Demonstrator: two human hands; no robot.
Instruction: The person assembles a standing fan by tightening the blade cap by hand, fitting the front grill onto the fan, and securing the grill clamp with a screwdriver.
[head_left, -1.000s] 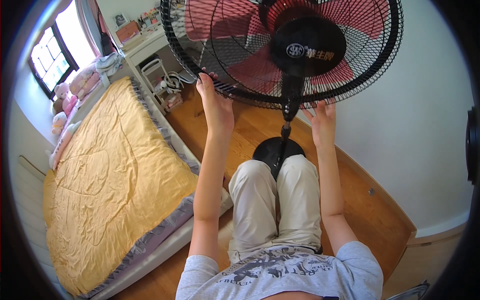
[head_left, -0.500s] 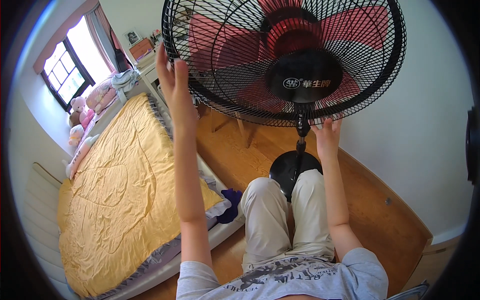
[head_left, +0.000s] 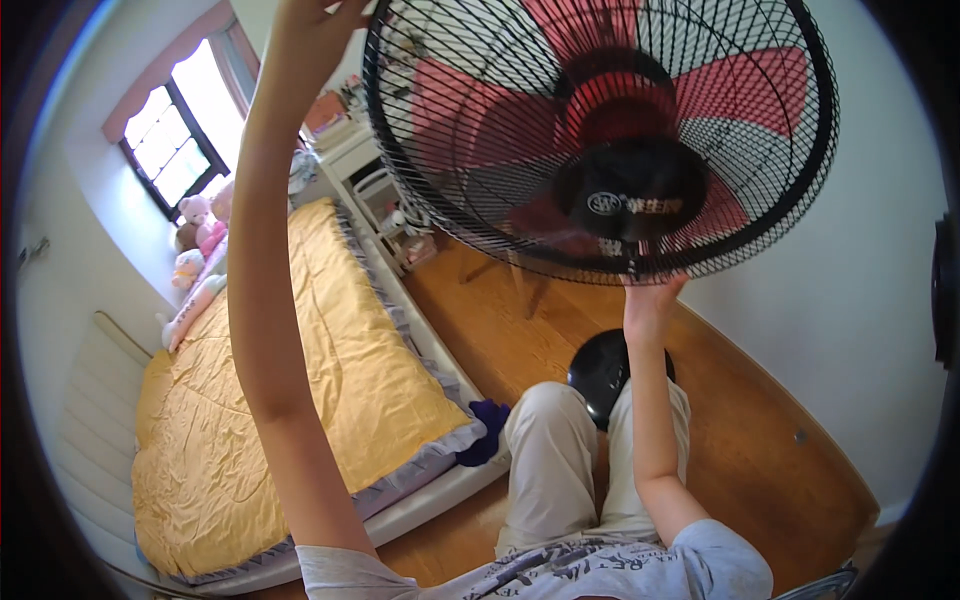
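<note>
A black standing fan [head_left: 630, 190] with translucent red blades fills the upper middle, its wire cage tilted toward me. My right hand [head_left: 653, 308] is at the bottom of the cage, closed about the lower rim; the cage partly covers its fingers. My left hand [head_left: 318, 30] is raised beside the cage's upper left rim. The picture's top edge cuts off much of it, so its grip does not show. Below, between my knees and the cage, sits the fan's round black base [head_left: 597, 375] on the floor.
A bed with a yellow quilt [head_left: 330, 380] lies on the left, with plush toys [head_left: 200, 215] by the window [head_left: 172, 150]. White shelving [head_left: 365, 185] stands behind the fan. A dark purple cloth [head_left: 487, 432] hangs at the bed's corner. The white wall [head_left: 860, 300] rises on the right.
My left hand has gone up from the cage's left side toward the picture's top edge. My right hand stays at the lower rim. The whole view has shifted slightly.
</note>
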